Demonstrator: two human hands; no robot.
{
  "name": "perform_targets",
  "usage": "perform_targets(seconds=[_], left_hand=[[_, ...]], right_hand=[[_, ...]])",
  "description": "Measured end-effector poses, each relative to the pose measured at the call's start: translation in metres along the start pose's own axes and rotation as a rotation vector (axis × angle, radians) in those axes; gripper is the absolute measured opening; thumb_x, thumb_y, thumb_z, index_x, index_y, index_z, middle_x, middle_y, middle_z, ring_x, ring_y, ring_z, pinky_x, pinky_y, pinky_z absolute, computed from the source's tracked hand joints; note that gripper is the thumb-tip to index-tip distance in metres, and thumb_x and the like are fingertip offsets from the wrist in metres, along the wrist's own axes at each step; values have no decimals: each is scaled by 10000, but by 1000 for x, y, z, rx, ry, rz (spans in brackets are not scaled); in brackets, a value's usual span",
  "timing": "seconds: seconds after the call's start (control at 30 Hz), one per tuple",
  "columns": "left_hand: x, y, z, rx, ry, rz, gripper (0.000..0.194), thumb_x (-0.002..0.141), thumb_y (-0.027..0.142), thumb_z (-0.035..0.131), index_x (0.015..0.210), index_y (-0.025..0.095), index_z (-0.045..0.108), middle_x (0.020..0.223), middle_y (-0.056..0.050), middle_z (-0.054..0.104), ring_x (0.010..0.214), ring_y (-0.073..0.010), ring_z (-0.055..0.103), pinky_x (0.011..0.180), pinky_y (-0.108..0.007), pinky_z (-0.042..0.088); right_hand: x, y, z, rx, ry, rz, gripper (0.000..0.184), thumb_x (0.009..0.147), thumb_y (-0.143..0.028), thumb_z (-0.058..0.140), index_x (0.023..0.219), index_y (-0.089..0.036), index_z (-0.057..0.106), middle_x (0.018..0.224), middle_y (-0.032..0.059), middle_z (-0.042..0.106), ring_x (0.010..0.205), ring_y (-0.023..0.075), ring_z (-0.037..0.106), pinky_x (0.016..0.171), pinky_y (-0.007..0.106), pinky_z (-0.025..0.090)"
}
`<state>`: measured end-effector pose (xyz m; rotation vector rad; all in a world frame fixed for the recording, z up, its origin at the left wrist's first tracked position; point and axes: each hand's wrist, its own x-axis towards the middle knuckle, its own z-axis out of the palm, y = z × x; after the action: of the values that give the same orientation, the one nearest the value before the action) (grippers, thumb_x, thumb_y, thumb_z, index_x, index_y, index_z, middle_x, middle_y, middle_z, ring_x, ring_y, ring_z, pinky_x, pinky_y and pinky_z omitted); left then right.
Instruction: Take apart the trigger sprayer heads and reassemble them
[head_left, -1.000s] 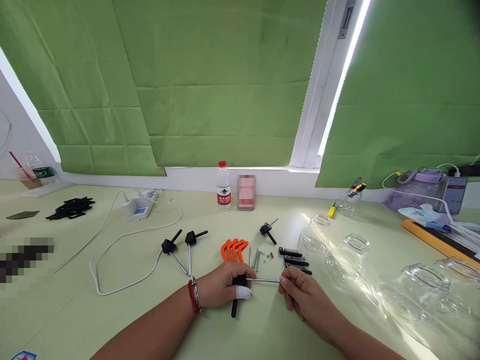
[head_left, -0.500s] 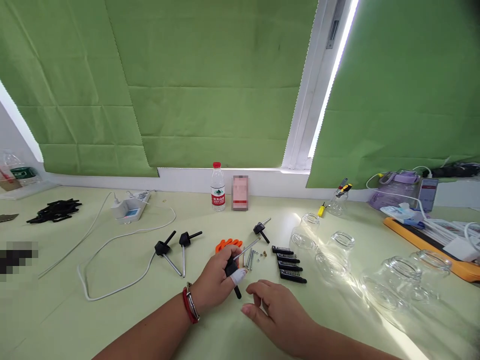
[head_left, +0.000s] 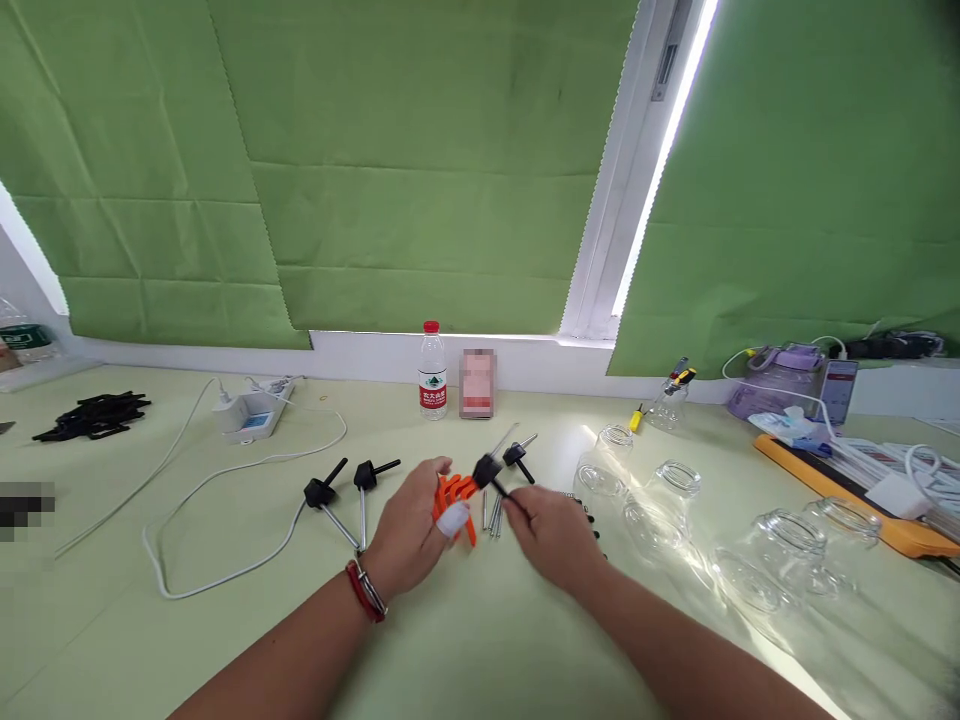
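Note:
My right hand [head_left: 555, 530] is closed on the thin black arm of a black piece with a metal rod [head_left: 487, 470], rod tilted up and away. My left hand [head_left: 416, 510], white wrapping on its thumb, curls around orange plastic pieces [head_left: 459, 490]; how many it grips is partly hidden. Just beyond my right hand lies a similar black rod piece [head_left: 516, 455]. Metal rods [head_left: 493, 515] lie between the hands. Black parts with springs [head_left: 589, 515] are mostly covered by my right hand. Left of my left hand lie two more black rod pieces [head_left: 319, 492] [head_left: 365, 475].
Several clear glass jars [head_left: 675, 490] stand on the right. A water bottle [head_left: 433, 375] and a pink box-like object [head_left: 478, 385] are at the back. A white cable [head_left: 225, 590] loops leftward from a power strip [head_left: 259, 415]. Black strips [head_left: 94, 415] lie far left.
The black rod piece has passed from my left hand to my right, slightly higher. My left hand has moved left and closed around the orange pieces. The view has shifted slightly.

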<state>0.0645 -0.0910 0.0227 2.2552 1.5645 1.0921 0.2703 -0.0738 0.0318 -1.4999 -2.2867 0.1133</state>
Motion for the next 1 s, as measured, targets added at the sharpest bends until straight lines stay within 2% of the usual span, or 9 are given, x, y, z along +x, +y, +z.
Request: perform_targets(seconds=[0.13, 0.2, 0.3, 0.37, 0.5, 0.67, 1.0], left_hand=[[15, -30, -11, 342, 198, -106, 379, 818, 294, 481, 1151, 114, 459, 1163, -157, 529, 1103, -289, 485, 940, -431, 387], [21, -43, -16, 496, 229, -253, 372, 797, 234, 476, 1141, 93, 474, 1161, -166, 536, 1089, -306, 486, 935, -441, 378], [24, -55, -21, 624, 149, -453, 426, 800, 224, 457, 1205, 94, 442, 1224, -177, 502, 1129, -330, 461, 902, -444, 381], [23, -59, -21, 653, 60, -526, 455, 799, 229, 460, 1233, 99, 421, 1240, -187, 489, 1147, -337, 450, 895, -442, 373], [21, -61, -18, 650, -39, -545, 408, 783, 201, 468, 1180, 110, 461, 1200, -182, 512, 1108, -332, 469, 853, -430, 394], [20, -62, -15, 621, -121, -513, 349, 787, 143, 440, 1131, 118, 496, 1205, -162, 502, 1098, -298, 476, 832, -365, 414], [20, -62, -11, 545, -210, -524, 320, 780, 197, 469, 1095, 145, 503, 1155, -150, 523, 1045, -293, 536, 739, -345, 445]], right_hand=[[36, 39, -7, -123, -26, 272, 382, 938, -358, 309, 786, -180, 612, 783, 64, 652, 728, 171, 586, 555, 240, 303], [50, 54, -5, -142, -43, 329, 377, 935, -329, 321, 792, -152, 622, 817, 102, 655, 771, 195, 597, 565, 250, 317], [60, 65, 5, -151, -84, 386, 343, 926, -295, 349, 842, -125, 635, 879, 138, 655, 788, 205, 611, 583, 258, 344], [62, 68, 11, -156, -111, 415, 322, 921, -278, 364, 884, -111, 636, 920, 157, 651, 803, 210, 618, 592, 262, 359], [62, 70, 18, -174, -165, 452, 286, 906, -260, 405, 909, -89, 635, 944, 178, 648, 822, 224, 627, 600, 265, 380], [62, 70, 16, -197, -217, 447, 242, 890, -264, 451, 926, -103, 628, 988, 167, 640, 858, 237, 625, 625, 269, 397], [57, 63, 3, -227, -270, 441, 269, 881, -365, 506, 934, -129, 626, 954, 144, 633, 874, 241, 627, 676, 292, 416]])
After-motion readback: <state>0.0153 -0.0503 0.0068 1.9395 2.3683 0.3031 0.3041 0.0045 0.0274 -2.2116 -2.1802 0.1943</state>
